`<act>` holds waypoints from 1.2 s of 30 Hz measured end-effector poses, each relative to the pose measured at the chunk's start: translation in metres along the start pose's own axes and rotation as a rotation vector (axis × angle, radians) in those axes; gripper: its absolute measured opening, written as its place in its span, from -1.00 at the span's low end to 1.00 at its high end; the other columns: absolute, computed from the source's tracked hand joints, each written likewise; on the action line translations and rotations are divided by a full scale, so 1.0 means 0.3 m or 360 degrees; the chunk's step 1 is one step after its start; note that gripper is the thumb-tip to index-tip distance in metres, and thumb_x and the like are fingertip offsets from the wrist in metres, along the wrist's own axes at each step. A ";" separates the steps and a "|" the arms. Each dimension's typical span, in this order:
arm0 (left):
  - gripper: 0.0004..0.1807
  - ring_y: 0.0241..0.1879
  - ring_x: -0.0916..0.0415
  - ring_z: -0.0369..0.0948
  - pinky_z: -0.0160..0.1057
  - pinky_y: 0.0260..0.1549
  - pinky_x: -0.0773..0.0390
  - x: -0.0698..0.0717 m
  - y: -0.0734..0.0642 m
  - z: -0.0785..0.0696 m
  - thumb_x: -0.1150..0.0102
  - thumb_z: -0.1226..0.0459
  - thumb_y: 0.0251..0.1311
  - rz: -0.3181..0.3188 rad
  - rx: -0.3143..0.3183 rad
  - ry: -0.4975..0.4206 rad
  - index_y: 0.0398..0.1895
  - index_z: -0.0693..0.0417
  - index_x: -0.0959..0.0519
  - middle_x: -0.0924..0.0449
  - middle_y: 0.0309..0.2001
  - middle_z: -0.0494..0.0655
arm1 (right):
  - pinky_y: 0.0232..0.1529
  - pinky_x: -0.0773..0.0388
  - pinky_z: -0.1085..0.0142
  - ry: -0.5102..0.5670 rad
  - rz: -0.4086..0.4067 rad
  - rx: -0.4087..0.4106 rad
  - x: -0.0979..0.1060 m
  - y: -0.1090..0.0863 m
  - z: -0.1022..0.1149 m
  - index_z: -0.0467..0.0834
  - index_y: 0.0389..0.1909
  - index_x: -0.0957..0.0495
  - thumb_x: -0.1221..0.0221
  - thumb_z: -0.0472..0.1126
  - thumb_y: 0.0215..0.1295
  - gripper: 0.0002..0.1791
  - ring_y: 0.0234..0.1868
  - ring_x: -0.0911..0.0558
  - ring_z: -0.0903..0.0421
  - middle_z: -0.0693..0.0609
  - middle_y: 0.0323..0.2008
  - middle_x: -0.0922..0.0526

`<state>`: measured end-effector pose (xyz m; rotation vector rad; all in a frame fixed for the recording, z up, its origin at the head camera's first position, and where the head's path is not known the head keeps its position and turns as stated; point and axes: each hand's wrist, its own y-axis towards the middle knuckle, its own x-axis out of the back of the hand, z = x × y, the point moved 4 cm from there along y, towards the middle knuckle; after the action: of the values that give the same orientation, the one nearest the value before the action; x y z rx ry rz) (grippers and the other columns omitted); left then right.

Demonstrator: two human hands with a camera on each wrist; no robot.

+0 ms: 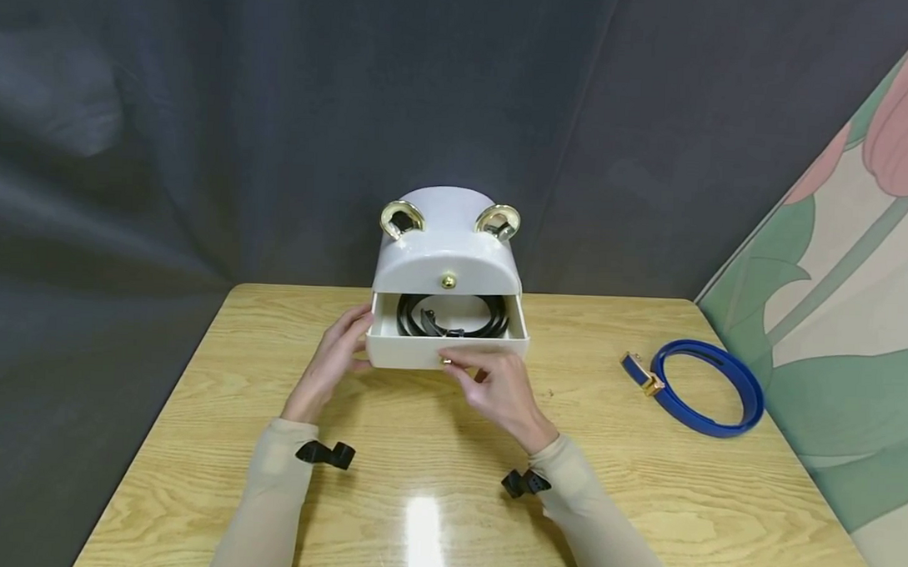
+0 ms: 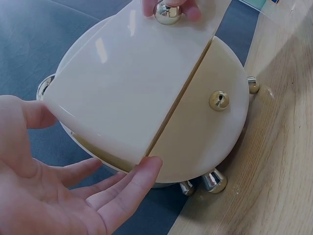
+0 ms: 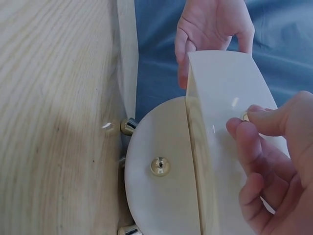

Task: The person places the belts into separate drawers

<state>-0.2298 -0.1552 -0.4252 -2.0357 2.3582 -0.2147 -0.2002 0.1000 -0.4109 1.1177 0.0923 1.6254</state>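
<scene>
A white rounded box (image 1: 446, 246) has a drawer (image 1: 402, 353) pulled out at its front. Inside it lies a coiled black belt (image 1: 405, 315). My right hand (image 1: 501, 391) pinches the drawer's gold knob (image 2: 167, 13) between thumb and fingers. At the drawer's left side, my left hand (image 1: 333, 361) touches it with fairly straight, spread fingers, as the left wrist view shows. Below the pulled-out drawer is a closed front with its own gold knob (image 2: 219, 101). On the table's right lies a coiled blue belt (image 1: 746, 394) with a gold buckle (image 1: 651, 384).
The box stands on gold feet (image 2: 214, 181) near the back edge of a wooden table (image 1: 387, 490). Two gold rings (image 1: 401, 219) sit on its top. A dark curtain (image 1: 317, 128) hangs behind, and a flowered panel (image 1: 865, 331) borders the right side.
</scene>
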 end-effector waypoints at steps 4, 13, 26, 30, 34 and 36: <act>-0.28 0.42 -0.45 0.31 -0.18 0.03 -0.71 0.000 -0.003 -0.005 0.21 -0.07 0.69 -0.0004 -0.0014 -0.0003 0.72 0.07 -0.07 -0.27 0.55 0.27 | -0.61 -0.48 0.59 -0.0003 -0.0025 0.0004 -0.006 0.001 -0.003 -0.18 0.02 -0.82 -0.42 -0.32 0.33 -0.74 -0.70 -0.58 0.21 -0.13 -0.09 -0.86; -0.29 0.40 -0.46 0.28 -0.20 -0.04 -0.72 0.000 -0.004 -0.008 0.21 -0.05 0.69 -0.0012 -0.0004 0.0008 0.72 0.08 -0.08 -0.27 0.56 0.27 | -0.61 -0.49 0.58 -0.0020 -0.0064 -0.0031 -0.010 -0.002 -0.011 -0.14 0.02 -0.82 -0.43 -0.31 0.32 -0.74 -0.69 -0.60 0.18 -0.12 -0.08 -0.87; -0.30 0.44 -0.42 0.31 0.04 0.20 -0.71 0.008 -0.002 -0.001 0.25 -0.09 0.70 0.0019 -0.0030 -0.0013 0.72 0.05 -0.11 -0.23 0.59 0.24 | -0.57 -0.54 0.56 -0.0045 -0.0076 -0.0059 -0.019 0.012 -0.023 -0.12 0.03 -0.83 -0.42 -0.29 0.34 -0.74 -0.64 -0.64 0.24 -0.09 -0.07 -0.87; -0.31 0.45 -0.40 0.31 0.04 0.21 -0.70 0.008 -0.002 0.000 0.28 -0.08 0.71 0.0023 -0.0029 -0.0012 0.72 0.03 -0.12 -0.18 0.63 0.20 | -0.57 -0.54 0.55 -0.0049 -0.0081 -0.0072 -0.022 0.016 -0.028 -0.10 0.03 -0.83 -0.42 -0.29 0.34 -0.74 -0.64 -0.62 0.27 -0.07 -0.06 -0.87; -0.30 0.46 -0.39 0.31 0.03 0.22 -0.70 0.006 -0.002 -0.002 0.28 -0.09 0.70 0.0020 -0.0029 -0.0008 0.72 0.03 -0.11 -0.15 0.65 0.20 | -0.59 -0.52 0.54 -0.0042 -0.0088 -0.0089 -0.024 0.018 -0.029 -0.09 0.03 -0.83 -0.42 -0.29 0.34 -0.74 -0.66 -0.60 0.24 -0.06 -0.06 -0.87; -0.30 0.46 -0.39 0.30 0.01 0.20 -0.71 0.006 -0.004 -0.003 0.29 -0.09 0.70 0.0013 -0.0028 -0.0005 0.72 0.03 -0.11 -0.15 0.64 0.19 | -0.60 -0.51 0.54 -0.0040 -0.0092 -0.0099 -0.024 0.019 -0.028 -0.08 0.03 -0.83 -0.42 -0.29 0.34 -0.74 -0.67 -0.59 0.23 -0.06 -0.07 -0.87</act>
<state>-0.2291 -0.1570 -0.4241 -2.0323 2.3749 -0.1911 -0.2105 0.0959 -0.4165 1.0782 0.0566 1.5521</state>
